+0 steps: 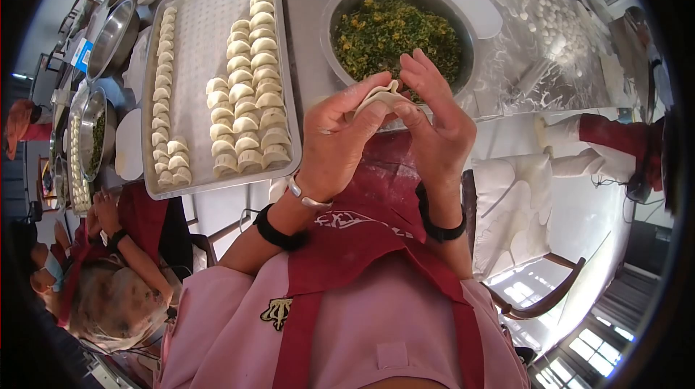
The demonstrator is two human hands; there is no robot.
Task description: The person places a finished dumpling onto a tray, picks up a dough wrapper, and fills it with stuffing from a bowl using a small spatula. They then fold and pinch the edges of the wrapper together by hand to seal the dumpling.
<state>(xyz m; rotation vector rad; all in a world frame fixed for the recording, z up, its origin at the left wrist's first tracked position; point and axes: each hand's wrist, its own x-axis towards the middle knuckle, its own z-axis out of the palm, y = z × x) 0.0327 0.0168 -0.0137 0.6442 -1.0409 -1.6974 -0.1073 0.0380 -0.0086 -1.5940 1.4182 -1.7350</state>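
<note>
Above the table's near edge, before the bowl of green filling (pixel 397 38), left hand (pixel 337 139) and right hand (pixel 440 122) pinch one dumpling (pixel 381 98) between fingers and thumbs. Tray (pixel 217 34) of dumpling rows lies beside, on the left.

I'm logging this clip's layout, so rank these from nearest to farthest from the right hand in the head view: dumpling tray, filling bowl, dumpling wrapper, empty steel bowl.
From the right hand:
1. Dumpling wrapper, pinched between both hands
2. Filling bowl, just ahead
3. Dumpling tray, to the left
4. Empty steel bowl, far left, beyond the tray
</note>
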